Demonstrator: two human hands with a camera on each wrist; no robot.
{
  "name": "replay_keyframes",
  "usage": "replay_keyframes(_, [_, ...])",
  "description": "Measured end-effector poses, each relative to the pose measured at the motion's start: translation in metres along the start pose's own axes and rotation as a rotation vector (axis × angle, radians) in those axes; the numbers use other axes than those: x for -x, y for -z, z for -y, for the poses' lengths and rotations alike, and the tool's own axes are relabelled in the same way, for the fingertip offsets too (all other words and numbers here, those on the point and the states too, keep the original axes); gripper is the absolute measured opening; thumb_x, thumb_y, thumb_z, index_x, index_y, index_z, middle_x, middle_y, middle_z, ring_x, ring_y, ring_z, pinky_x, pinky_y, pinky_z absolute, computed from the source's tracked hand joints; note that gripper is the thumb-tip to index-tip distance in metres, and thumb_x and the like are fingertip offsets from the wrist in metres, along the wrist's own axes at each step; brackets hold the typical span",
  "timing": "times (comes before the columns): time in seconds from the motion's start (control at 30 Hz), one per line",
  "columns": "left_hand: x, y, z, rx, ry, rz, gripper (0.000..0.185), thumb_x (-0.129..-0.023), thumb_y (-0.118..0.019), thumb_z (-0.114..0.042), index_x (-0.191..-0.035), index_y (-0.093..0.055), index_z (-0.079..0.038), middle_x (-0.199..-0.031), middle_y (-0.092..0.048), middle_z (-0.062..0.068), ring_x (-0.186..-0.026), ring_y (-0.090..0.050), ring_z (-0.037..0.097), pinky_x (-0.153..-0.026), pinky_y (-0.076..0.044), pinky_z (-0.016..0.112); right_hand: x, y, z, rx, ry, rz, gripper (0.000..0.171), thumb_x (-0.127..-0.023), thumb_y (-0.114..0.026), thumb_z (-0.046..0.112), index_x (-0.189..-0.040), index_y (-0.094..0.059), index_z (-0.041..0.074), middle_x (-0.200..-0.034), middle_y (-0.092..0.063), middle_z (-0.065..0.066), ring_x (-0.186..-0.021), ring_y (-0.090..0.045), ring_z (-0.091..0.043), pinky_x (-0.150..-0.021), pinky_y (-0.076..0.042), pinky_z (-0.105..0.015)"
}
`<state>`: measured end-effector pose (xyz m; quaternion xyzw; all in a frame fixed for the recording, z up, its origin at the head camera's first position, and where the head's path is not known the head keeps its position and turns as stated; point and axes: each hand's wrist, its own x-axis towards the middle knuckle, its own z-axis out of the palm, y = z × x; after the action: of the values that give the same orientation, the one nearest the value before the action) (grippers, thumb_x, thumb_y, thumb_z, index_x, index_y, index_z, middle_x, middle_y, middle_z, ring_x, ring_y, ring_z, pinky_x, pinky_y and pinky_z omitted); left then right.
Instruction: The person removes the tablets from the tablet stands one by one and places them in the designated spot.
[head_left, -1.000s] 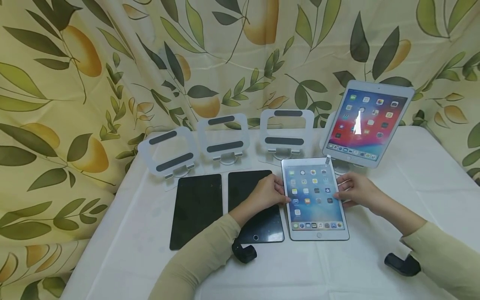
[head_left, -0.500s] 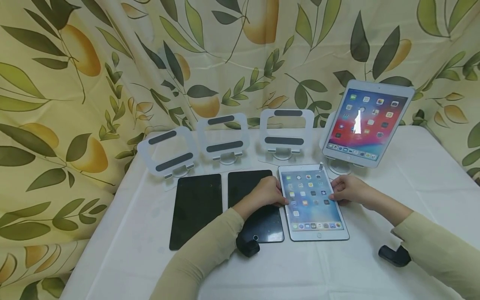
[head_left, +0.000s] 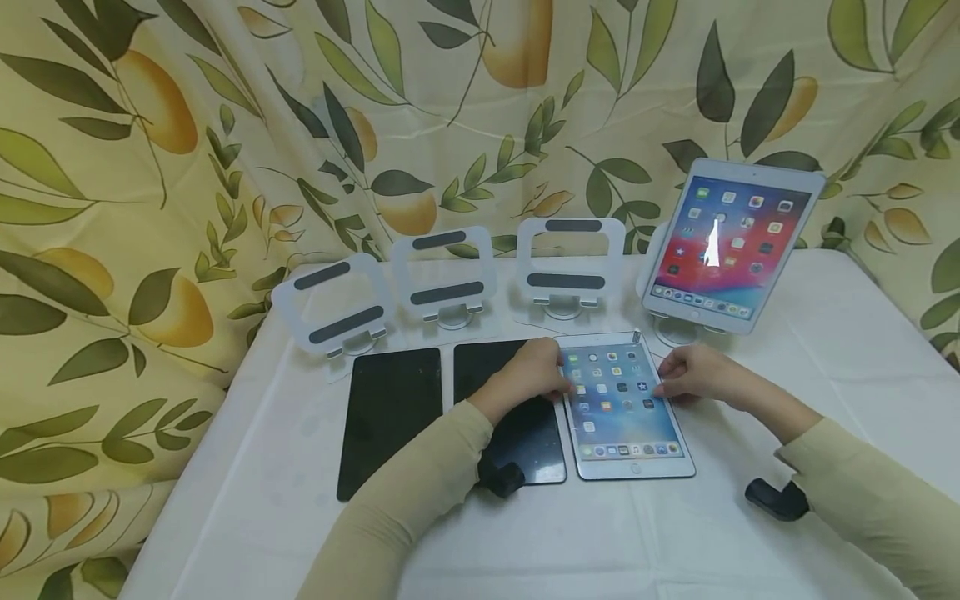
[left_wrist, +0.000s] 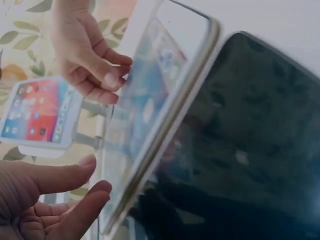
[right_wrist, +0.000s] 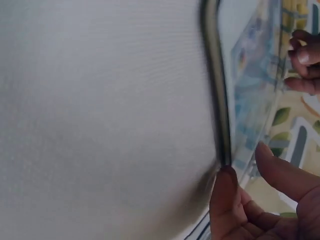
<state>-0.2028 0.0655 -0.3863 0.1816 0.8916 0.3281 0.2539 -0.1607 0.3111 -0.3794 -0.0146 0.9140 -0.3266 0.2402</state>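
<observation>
A white-framed tablet (head_left: 626, 429) with a lit blue screen lies on the white tablecloth, apparently flat. At its left edge is my left hand (head_left: 528, 373); in the left wrist view its thumb and index finger (left_wrist: 92, 192) stand apart beside the tablet. My right hand (head_left: 697, 373) is at the right edge. In the right wrist view, its index fingertip touches or nearly touches the tablet's edge (right_wrist: 220, 100), while the thumb is lifted away. Under my left forearm lies a black tablet (head_left: 540, 462), partly hidden, with another black tablet (head_left: 386, 400) to its left.
Three white tablet stands, the left (head_left: 337, 304), middle (head_left: 448, 294) and right (head_left: 567, 281), line the back of the table. A white tablet (head_left: 731, 242) with a red-and-blue screen leans on another stand at back right. A leaf-patterned curtain (head_left: 480, 133) hangs behind.
The far end of the blue-screen tablet has come down to the table. Both hands have lowered with it, and their thumbs now stand apart from their fingers.
</observation>
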Motion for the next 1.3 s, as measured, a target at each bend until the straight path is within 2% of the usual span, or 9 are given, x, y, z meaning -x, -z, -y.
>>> replay_keyframes(0.13, [-0.006, 0.003, -0.011, -0.057, -0.029, -0.031, 0.046, -0.080, -0.077, -0.019, -0.117, -0.059, 0.002, -0.083, -0.066, 0.006, -0.056, -0.061, 0.009, -0.057, -0.048, 0.017, 0.006, 0.004, 0.002, -0.004, 0.014, -0.019, 0.051, -0.084, -0.072, 0.021, -0.113, -0.052, -0.015, -0.089, -0.062, -0.012, -0.073, -0.059, -0.015, -0.068, -0.057, -0.032])
replay_keyframes(0.4, [-0.021, 0.002, -0.027, 0.004, -0.118, -0.114, 0.045, -0.079, -0.077, -0.024, -0.116, -0.062, -0.002, -0.085, -0.067, 0.003, -0.065, -0.059, 0.008, -0.060, -0.046, 0.019, 0.015, 0.013, -0.001, -0.041, 0.048, -0.154, 0.052, -0.086, -0.069, 0.021, -0.117, -0.051, -0.016, -0.088, -0.063, -0.013, -0.076, -0.064, -0.020, -0.068, -0.058, -0.035])
replay_keyframes(0.63, [-0.041, 0.002, -0.036, 0.515, -0.114, -0.196, 0.045, -0.078, -0.077, -0.012, -0.119, -0.059, -0.003, -0.087, -0.065, 0.002, -0.080, -0.069, 0.020, -0.063, -0.056, 0.021, 0.021, 0.021, -0.004, -0.035, 0.082, -0.287, 0.052, -0.087, -0.069, 0.025, -0.118, -0.051, -0.013, -0.091, -0.066, -0.018, -0.077, -0.063, -0.025, -0.066, -0.057, -0.029])
replay_keyframes(0.73, [-0.050, 0.003, -0.040, 0.609, -0.110, -0.253, 0.045, -0.078, -0.077, -0.012, -0.119, -0.060, -0.007, -0.088, -0.065, -0.001, -0.079, -0.069, 0.020, -0.064, -0.056, 0.021, 0.021, 0.025, -0.008, -0.027, 0.085, -0.384, 0.050, -0.088, -0.068, 0.027, -0.117, -0.053, -0.011, -0.094, -0.065, -0.021, -0.076, -0.064, -0.025, -0.063, -0.054, -0.021])
replay_keyframes(0.83, [-0.061, 0.002, -0.044, 0.685, -0.128, -0.325, 0.045, -0.079, -0.077, -0.012, -0.120, -0.060, -0.008, -0.092, -0.066, -0.001, -0.077, -0.068, 0.015, -0.065, -0.055, 0.020, 0.020, 0.030, -0.011, -0.065, 0.084, -0.499, 0.050, -0.088, -0.067, 0.031, -0.117, -0.054, -0.008, -0.096, -0.064, -0.021, -0.073, -0.063, -0.014, -0.061, -0.050, -0.014])
replay_keyframes(0.97, [-0.074, -0.003, -0.051, 0.800, -0.200, -0.394, 0.045, -0.080, -0.075, -0.009, -0.122, -0.059, -0.005, -0.101, -0.067, 0.005, -0.085, -0.066, 0.010, -0.070, -0.055, 0.019, 0.017, 0.040, -0.013, -0.194, 0.073, -0.645, 0.050, -0.089, -0.065, 0.033, -0.119, -0.053, -0.006, -0.085, -0.062, 0.008, -0.070, -0.055, 0.005, -0.061, -0.048, -0.008])
replay_keyframes(1.07, [-0.082, -0.007, -0.061, 0.796, -0.253, -0.443, 0.043, -0.081, -0.074, -0.009, -0.121, -0.059, -0.005, -0.105, -0.067, 0.006, -0.092, -0.066, 0.009, -0.075, -0.052, 0.015, 0.017, 0.047, -0.015, -0.307, 0.058, -0.763, 0.041, -0.088, -0.066, 0.036, -0.114, -0.057, 0.006, -0.078, -0.053, 0.025, -0.072, -0.052, 0.009, -0.062, -0.046, -0.005])
replay_keyframes(1.2, [-0.090, -0.008, -0.076, 0.749, -0.287, -0.468, 0.044, -0.080, -0.075, -0.010, -0.122, -0.060, -0.008, -0.109, -0.067, 0.004, -0.099, -0.065, 0.010, -0.079, -0.050, 0.013, 0.014, 0.054, -0.016, -0.590, 0.075, -0.991, 0.026, -0.084, -0.071, 0.029, -0.106, -0.061, 0.019, -0.082, -0.058, 0.019, -0.074, -0.056, 0.004, -0.064, -0.047, -0.005])
replay_keyframes(1.3, [-0.094, -0.009, -0.088, 0.717, -0.284, -0.413, 0.048, -0.081, -0.075, -0.014, -0.126, -0.058, -0.013, -0.116, -0.064, 0.000, -0.107, -0.061, 0.009, -0.081, -0.051, 0.015, 0.011, 0.059, -0.018, -0.797, 0.123, -1.189, 0.031, -0.081, -0.075, 0.020, -0.109, -0.062, 0.015, -0.089, -0.059, 0.010, -0.075, -0.058, 0.000, -0.064, -0.048, -0.007])
